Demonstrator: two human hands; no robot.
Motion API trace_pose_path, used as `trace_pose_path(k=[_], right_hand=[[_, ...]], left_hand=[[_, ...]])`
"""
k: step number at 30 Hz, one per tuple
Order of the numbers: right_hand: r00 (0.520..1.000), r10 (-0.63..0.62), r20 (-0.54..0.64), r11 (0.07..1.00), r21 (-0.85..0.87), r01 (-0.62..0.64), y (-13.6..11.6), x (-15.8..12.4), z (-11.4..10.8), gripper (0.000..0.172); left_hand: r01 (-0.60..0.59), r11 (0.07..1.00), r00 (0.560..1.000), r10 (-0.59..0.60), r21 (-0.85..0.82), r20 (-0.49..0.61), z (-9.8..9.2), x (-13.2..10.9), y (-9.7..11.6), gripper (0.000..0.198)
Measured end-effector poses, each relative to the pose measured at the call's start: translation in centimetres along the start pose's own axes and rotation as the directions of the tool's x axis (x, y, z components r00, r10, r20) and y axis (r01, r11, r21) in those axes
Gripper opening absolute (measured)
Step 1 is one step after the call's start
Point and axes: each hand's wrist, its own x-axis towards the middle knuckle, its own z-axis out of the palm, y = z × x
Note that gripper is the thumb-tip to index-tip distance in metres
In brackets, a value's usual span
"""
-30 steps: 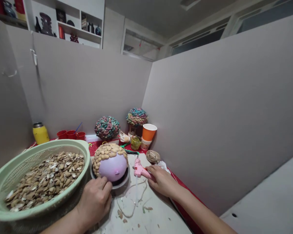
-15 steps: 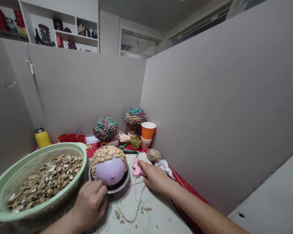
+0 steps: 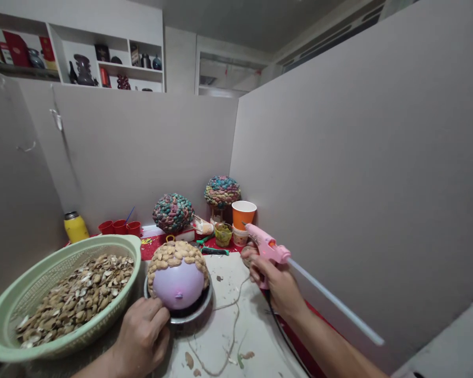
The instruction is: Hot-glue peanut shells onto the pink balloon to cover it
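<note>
My right hand (image 3: 280, 287) is wrapped round the handle of a pink hot glue gun (image 3: 266, 243), raised above the board's right side. A long translucent glue stick (image 3: 335, 299) juts from its back, and its nozzle points up and left. A lilac balloon (image 3: 177, 285), its upper part covered with peanut shells (image 3: 174, 254), rests knot toward me in a metal bowl (image 3: 189, 318). Against the bowl's near left side, my left hand (image 3: 144, 332) is closed with curled fingers. Whatever its fingertips hold, if anything, is hidden.
A green basket (image 3: 137, 251) of peanut shells (image 3: 79, 294) stands at left. String (image 3: 233, 336) and shell scraps lie on the white board (image 3: 260, 336). Behind are two coloured shell-covered balls (image 3: 173, 212), an orange cup (image 3: 244, 215), red cups (image 3: 120, 227) and a yellow bottle (image 3: 75, 227).
My right hand has lifted the glue gun off the board and swung it up and right, its stick now slanting down to the right. My left hand stays by the bowl.
</note>
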Motion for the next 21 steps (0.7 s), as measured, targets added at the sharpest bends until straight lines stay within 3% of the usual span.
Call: trace_pose_path(k=[3,7,15,21], right_hand=[[0.987,0.135,0.092,0.979,0.142,-0.147,-0.5,1.4,2.9,0.033],[0.983,0.16,0.089,0.948,0.265,-0.179,0.5,2.0,5.6,0.04],[0.981,0.187,-0.041,0.929,0.332,-0.163,5.5,1.3,5.0,0.04],[0.978,0.206,0.024,0.931,0.304,-0.203,6.6,1.2,4.9,0.039]], left_hand=[[-0.002,1.0,1.0,0.001,-0.017,-0.01,0.1,0.0,0.0,0.018],[-0.006,0.999,1.0,0.005,-0.037,-0.023,0.1,0.0,0.1,0.018],[-0.063,0.996,0.998,0.064,-0.068,0.008,-0.3,0.0,0.4,0.013],[-0.229,0.965,0.971,0.217,-0.126,-0.098,0.6,-0.1,0.7,0.013]])
